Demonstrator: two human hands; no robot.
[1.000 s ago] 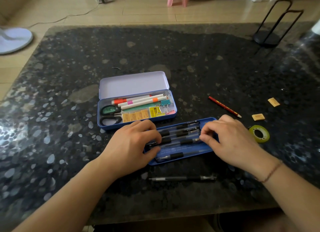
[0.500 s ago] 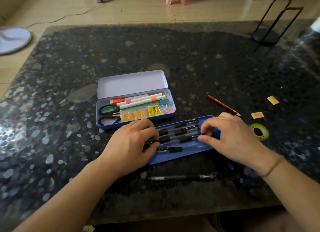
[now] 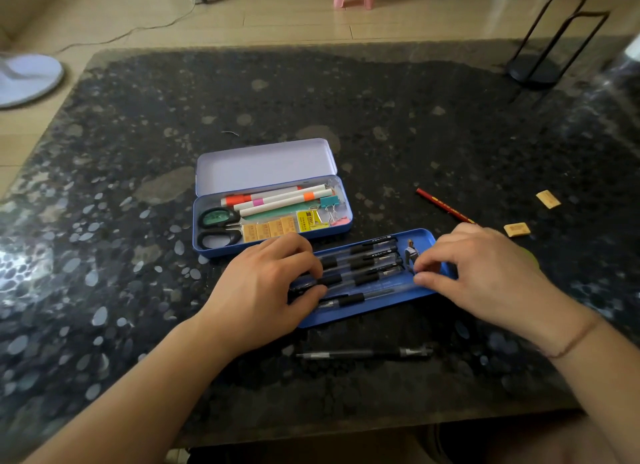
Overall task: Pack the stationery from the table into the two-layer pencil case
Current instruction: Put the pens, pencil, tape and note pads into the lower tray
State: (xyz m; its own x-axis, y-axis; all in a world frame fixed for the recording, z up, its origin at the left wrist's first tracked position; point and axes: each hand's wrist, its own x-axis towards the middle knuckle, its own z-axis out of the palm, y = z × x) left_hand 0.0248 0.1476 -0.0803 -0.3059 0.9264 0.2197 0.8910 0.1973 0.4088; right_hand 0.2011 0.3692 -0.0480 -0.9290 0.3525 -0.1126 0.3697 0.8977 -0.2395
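We see the pencil case (image 3: pixel 273 200) lying open on the dark speckled table (image 3: pixel 381 117), its pale lid (image 3: pixel 265 165) laid back behind it. Inside the lower layer there are scissors (image 3: pixel 216 226), three marker pens (image 3: pixel 277 200), small yellow erasers (image 3: pixel 268 229) and some binder clips (image 3: pixel 329 210). Just in front of the case lies the blue tray (image 3: pixel 374 307), the second layer, a little turned, and in it several black pens (image 3: pixel 363 262) lie side by side. Our left hand (image 3: pixel 263 290) rests on the left end of the tray, the fingers curled over the pen ends and the thumb pressing one pen. Our right hand (image 3: pixel 485 273) is at the right end, the fingertips bent and touching the tray near the pen tips; we cannot tell if it pinches something. One more black pen (image 3: pixel 363 353) lies on the table just before the tray. To the right, apart from the tray, we see a red pencil (image 3: pixel 443 205) and two loose erasers (image 3: pixel 517 228). A black wire stand (image 3: pixel 540 61) is at the far right corner.
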